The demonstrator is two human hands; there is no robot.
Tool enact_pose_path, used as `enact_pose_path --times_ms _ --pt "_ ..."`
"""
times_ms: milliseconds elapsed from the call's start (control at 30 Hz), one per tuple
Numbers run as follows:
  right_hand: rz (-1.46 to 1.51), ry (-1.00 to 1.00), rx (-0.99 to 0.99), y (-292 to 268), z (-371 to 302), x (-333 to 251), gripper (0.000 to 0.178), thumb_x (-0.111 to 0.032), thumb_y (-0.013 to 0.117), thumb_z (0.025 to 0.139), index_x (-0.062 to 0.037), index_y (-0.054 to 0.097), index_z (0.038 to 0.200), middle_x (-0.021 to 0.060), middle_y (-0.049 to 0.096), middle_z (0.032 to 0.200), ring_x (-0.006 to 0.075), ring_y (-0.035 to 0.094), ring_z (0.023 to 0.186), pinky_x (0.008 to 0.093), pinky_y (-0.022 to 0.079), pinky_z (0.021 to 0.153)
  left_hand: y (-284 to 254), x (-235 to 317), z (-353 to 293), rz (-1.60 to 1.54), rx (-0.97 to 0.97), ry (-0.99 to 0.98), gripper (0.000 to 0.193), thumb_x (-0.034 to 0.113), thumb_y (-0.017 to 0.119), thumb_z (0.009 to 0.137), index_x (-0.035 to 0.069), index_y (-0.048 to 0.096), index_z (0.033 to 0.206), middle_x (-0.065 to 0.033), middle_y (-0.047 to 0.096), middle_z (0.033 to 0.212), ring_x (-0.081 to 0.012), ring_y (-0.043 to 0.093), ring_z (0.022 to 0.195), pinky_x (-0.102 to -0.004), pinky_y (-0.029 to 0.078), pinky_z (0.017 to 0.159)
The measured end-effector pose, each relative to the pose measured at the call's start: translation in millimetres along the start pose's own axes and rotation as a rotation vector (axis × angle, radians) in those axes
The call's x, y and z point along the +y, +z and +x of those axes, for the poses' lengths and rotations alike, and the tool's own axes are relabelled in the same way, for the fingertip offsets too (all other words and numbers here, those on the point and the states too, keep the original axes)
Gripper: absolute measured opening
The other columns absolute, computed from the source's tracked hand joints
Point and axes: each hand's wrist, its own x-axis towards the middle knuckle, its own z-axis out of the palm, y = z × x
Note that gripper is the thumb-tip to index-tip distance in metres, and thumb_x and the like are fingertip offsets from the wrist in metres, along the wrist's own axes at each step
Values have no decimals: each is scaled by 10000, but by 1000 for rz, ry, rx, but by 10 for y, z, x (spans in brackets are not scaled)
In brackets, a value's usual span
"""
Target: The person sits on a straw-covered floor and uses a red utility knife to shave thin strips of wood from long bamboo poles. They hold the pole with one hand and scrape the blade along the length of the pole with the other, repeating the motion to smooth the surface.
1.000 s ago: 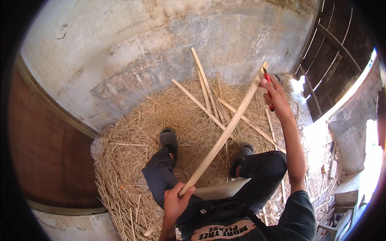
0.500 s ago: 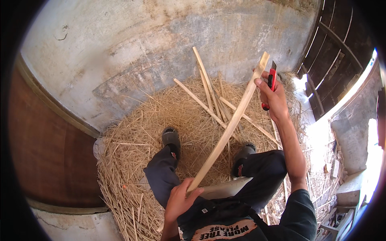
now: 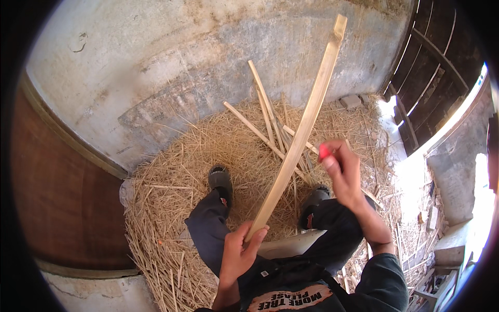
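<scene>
A long pale split-bamboo strip (image 3: 297, 138) slants up and away from my lap, its far end against the view of the wall. My left hand (image 3: 240, 253) is closed around its near end. My right hand (image 3: 343, 171) is off the strip, just to its right, fingers curled round a red utility knife (image 3: 324, 152). Only a blurred red bit of the knife shows; the blade cannot be made out. Several similar bamboo strips (image 3: 244, 122) lie crossed on the shavings behind the held one.
Thin shavings (image 3: 171, 208) cover the floor around my boots (image 3: 221, 179). A stained wall (image 3: 171, 78) rises ahead, a brown panel (image 3: 67, 192) stands at left, and dark wooden slats (image 3: 431, 67) at right. Small blocks (image 3: 351, 101) lie by the wall's foot.
My right hand has let go of the strip's far end and come down nearer with the knife. My left hand has raised the strip, so its far end reaches higher.
</scene>
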Motion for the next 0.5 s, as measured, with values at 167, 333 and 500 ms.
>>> enact_pose_path --times_ms 167,333,500 --pt "-101 -219 -205 142 -236 -228 318 -198 865 906 -56 717 1148 78 750 896 213 687 661 321 552 591 7 135 18 -109 -23 -81 203 134 729 1044 -10 755 1185 -5 685 784 -34 573 709 -243 436 602" --pt "-298 -381 -218 211 -295 -245 412 -301 919 805 -92 754 1119 6 660 775 178 667 604 309 528 539 64 253 39 -77 5 -39 220 122 737 1037 -13 744 1210 -20 739 880 -42 625 795 -229 478 665" --pt "-359 -411 -237 241 -349 -290 413 -324 914 799 -100 763 1111 -1 640 772 169 655 592 305 514 531 88 373 92 -33 29 4 249 118 759 1021 -16 731 1229 -30 759 904 -43 629 808 -236 492 675"
